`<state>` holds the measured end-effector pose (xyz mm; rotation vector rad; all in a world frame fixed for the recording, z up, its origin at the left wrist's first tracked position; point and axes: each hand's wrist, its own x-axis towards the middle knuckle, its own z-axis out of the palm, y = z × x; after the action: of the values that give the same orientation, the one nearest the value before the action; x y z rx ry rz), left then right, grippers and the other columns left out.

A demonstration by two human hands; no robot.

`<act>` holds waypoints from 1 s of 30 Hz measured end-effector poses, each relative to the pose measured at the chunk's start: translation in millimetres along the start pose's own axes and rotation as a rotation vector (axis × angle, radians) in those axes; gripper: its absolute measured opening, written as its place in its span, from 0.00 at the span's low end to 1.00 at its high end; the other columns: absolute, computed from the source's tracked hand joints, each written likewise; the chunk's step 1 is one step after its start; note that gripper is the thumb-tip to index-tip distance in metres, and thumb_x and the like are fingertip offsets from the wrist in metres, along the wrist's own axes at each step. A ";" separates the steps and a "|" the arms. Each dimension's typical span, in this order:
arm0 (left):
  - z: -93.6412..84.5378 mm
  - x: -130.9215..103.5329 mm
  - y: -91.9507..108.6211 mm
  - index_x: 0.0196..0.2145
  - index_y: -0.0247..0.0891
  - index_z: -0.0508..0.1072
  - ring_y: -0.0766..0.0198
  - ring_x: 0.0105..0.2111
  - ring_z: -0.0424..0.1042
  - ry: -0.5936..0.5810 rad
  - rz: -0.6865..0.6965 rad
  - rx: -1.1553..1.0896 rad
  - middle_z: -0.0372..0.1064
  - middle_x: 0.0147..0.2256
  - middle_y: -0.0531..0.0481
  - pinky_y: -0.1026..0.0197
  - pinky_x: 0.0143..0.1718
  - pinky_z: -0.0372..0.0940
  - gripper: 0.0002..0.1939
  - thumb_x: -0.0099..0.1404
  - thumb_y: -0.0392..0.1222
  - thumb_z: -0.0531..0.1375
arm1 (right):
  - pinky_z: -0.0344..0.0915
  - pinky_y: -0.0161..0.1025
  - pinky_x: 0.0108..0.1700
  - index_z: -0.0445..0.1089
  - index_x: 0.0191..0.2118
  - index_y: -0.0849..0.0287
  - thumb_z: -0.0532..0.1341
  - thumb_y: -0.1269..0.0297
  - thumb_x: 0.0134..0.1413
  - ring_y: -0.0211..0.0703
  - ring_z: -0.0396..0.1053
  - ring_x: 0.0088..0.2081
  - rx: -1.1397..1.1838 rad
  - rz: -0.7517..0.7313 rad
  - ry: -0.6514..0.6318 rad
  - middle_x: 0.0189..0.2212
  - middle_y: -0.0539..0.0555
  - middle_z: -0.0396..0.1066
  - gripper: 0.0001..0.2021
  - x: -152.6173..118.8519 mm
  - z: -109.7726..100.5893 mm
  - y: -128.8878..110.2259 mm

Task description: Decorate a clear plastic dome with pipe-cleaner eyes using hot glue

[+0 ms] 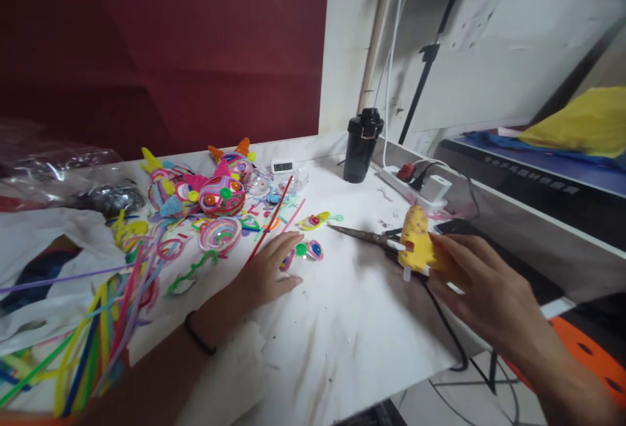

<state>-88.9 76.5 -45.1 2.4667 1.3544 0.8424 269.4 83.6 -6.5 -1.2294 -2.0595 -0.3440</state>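
Observation:
My left hand (268, 271) rests flat on the white table (342, 334), its fingertips touching a small coiled pipe-cleaner piece (309, 249) in pink, green and blue. My right hand (482, 286) reaches to a yellow glue gun (417, 240) standing near the table's right edge, with its fingers on the gun's handle. The gun's black cord (445, 328) trails off the table edge. Scissors (364, 237) lie just left of the glue gun, blades pointing left.
Coiled pipe-cleaner figures (215, 194) crowd the table's back left. Loose pipe cleaners (98, 328) and white plastic bags (44, 256) lie at the left. A black bottle (362, 145), a small digital clock (282, 166) and a power strip (415, 181) stand at the back.

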 end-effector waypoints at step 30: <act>-2.8 2.5 9.2 0.67 0.43 0.51 0.52 0.67 0.49 -0.048 0.068 -0.019 0.53 0.66 0.41 0.45 0.67 0.51 0.36 0.64 0.32 0.58 | 0.73 0.33 0.37 0.68 0.55 0.43 0.59 0.68 0.60 0.48 0.73 0.47 1.157 0.232 -0.624 0.48 0.58 0.69 0.19 -16.1 10.0 -93.7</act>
<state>-83.0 73.2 -37.9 2.5139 1.2479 0.8012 190.3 30.3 -13.2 -0.8128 -1.9677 1.3117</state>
